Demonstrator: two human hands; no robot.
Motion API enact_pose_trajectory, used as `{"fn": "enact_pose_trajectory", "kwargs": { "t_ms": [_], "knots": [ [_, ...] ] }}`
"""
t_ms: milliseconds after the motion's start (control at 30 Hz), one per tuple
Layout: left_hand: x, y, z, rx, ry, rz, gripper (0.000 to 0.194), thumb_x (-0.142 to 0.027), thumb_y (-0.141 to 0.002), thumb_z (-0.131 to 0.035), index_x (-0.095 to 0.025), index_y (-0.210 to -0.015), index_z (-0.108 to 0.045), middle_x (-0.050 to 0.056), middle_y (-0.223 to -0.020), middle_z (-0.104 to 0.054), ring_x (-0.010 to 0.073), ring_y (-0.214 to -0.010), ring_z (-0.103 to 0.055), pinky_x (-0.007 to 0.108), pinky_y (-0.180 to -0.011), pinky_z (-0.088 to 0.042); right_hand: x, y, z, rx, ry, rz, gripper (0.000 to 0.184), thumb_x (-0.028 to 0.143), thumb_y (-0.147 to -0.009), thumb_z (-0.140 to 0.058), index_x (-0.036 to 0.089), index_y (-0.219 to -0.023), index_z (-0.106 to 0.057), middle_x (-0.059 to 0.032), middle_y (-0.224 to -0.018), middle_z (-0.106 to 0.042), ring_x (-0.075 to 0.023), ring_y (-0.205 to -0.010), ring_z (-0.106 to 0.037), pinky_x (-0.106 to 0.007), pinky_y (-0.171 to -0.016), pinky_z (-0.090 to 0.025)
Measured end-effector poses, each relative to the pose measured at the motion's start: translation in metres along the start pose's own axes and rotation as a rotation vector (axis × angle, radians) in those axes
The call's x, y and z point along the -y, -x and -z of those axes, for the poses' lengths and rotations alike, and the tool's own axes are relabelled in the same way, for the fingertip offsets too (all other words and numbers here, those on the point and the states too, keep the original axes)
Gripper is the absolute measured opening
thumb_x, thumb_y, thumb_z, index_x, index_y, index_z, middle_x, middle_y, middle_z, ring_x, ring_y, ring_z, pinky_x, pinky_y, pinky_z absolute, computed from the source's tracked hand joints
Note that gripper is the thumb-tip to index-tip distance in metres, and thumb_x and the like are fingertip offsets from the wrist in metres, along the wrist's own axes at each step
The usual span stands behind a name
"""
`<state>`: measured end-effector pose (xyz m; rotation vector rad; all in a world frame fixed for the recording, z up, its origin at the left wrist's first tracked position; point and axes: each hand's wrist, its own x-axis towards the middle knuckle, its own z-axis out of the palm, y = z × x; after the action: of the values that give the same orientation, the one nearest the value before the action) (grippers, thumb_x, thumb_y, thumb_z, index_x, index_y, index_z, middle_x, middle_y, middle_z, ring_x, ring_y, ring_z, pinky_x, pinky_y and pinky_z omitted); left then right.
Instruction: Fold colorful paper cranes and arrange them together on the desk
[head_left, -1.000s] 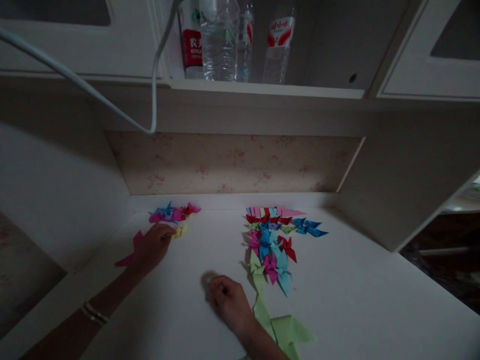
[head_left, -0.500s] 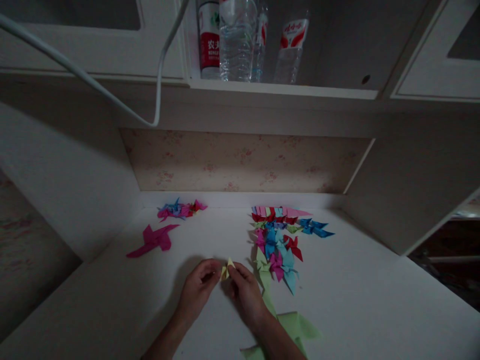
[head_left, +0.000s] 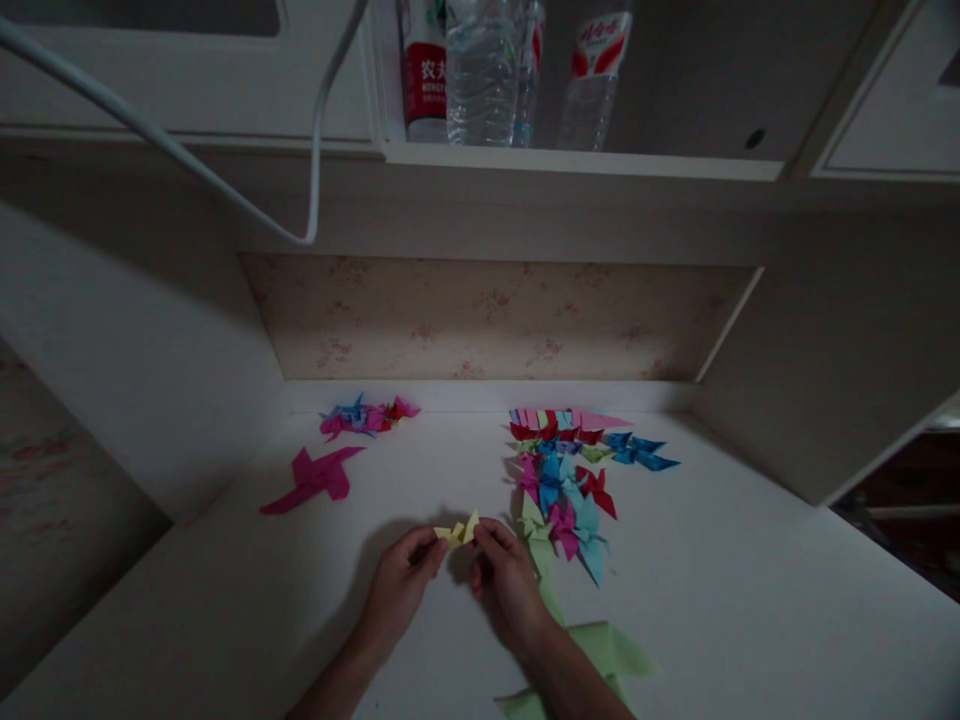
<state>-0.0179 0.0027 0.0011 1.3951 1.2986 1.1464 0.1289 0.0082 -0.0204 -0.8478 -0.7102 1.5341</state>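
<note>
A small folded piece of yellow paper is stretched between my two hands above the white desk, with pointed flaps standing up from it. My left hand pinches its left end between thumb and fingers. On the other end, my right hand closes thumb and fingertips. Just beyond the right hand lie folded paper cranes, among them a light green one, a magenta one and a light blue one. Large light green folded paper lies partly under my right forearm.
At the far left lie a magenta paper crane and a cluster of small coloured cranes. Rows of small folded papers sit at the back right. Overhead, a white lamp arm crosses before a shelf with plastic bottles.
My hands have drawn slightly apart, and the yellow paper between them now shows wider, with its flaps spread. The camera view has shifted a little.
</note>
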Motion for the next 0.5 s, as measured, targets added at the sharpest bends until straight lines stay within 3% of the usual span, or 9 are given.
{"fn": "enact_pose_trajectory", "kwargs": {
  "t_ms": [500],
  "knots": [
    [-0.0058, 0.0009, -0.0003, -0.066, 0.024, 0.057, 0.038, -0.051, -0.075, -0.062, -0.015, -0.085, -0.068, -0.004, -0.056, -0.052, 0.012, -0.053, -0.047, 0.02, -0.05, -0.037, 0.0057, 0.0041, -0.0048, 0.001, 0.062, 0.002, 0.033, 0.046, -0.072, -0.071, 0.016, -0.075, -0.057, 0.0057, -0.06, -0.056, -0.0041, -0.035, -0.042, -0.018, -0.033, -0.028]
  ]
}}
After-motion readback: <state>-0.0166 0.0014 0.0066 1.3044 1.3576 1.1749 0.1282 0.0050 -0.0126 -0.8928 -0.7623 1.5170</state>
